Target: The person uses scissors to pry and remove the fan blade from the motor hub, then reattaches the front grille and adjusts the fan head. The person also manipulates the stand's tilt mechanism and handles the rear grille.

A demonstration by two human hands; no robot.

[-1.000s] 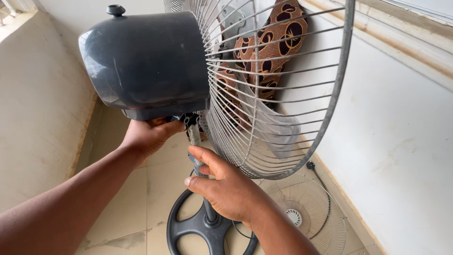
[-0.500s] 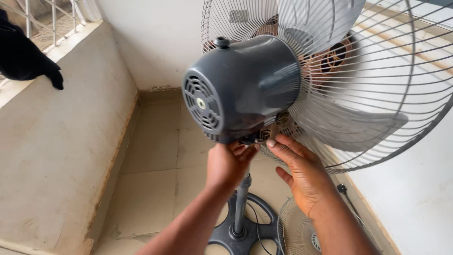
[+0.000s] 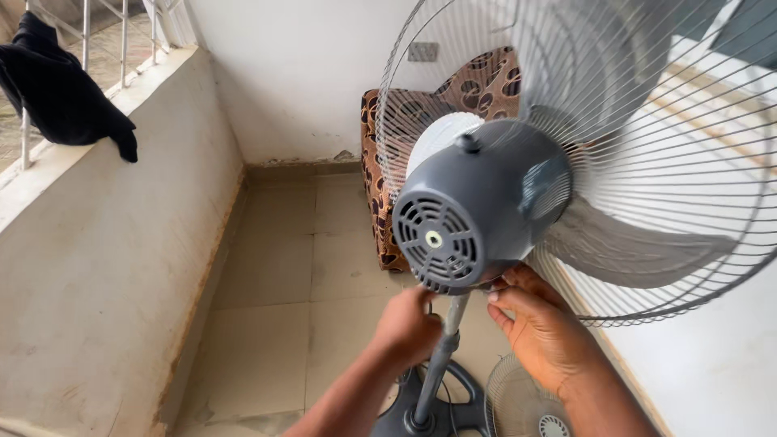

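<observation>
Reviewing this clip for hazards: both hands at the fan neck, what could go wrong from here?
1. The left hand and right hand sit right under the motor housing; if the head drops or tilts, fingers could get pinched.
2. The fan looks top-heavy on its thin pole; pushing at the neck may tip it.
3. A loose grille lies by the base, a possible trip hazard.

Setting: balcony or narrow veranda of a home. Landmark: grey plastic pedestal fan with wire-cage guard (image 3: 486,218), standing on pale beige tiled floor (image 3: 283,283). Left of the fan: low plastered parapet wall, cream, stained (image 3: 105,267), topped by white metal railing (image 3: 85,36) with open air beyond; black cloth garment (image 3: 61,93) draped over its ledge. Behind the fan: brown patterned upholstered chair (image 3: 486,85) against plain white end wall (image 3: 299,73). Right of the fan: white side wall (image 3: 712,364).
</observation>
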